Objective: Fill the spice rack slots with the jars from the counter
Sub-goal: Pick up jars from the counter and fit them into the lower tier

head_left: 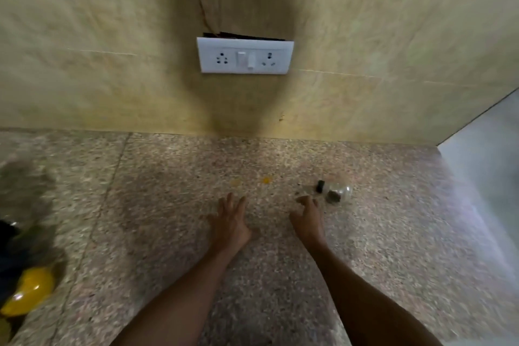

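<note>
Two bare hands over a speckled pinkish-grey stone counter (280,275), both arms entering from the bottom edge of the frame.

Far left edge: a blurred yellow rounded object (29,291) low down, with a dark smeared mass above it. Too blurred to name; cannot tell whether the spice rack is among it. No rack visible anywhere else.

Centre: left hand (230,223) lies palm down, fingers (234,202) spread and released, grasping nothing. Judged to be resting or steadying, not working. Two small orange-yellow stains (266,180) sit on the stone just beyond it.

Upper centre: white switch-and-socket plate (245,56) on a beige tiled wall, dark sooty smear around it.

Right of centre: right hand (307,219), its fingers half curled and apart, grasping nothing, tips just beside a small clear glass jar with a black cap (335,192). The jar lies on its side, cap toward the hand, some dark contents inside. It is the only jar plainly seen. Judged step: reaching to take it.

Room: open counter all round the jar, wall well behind it. On the right the stone ends at a pale edge; a jar on its side could roll that way if nudged, so a grasp from above or round the body looks safer than a push.
</note>
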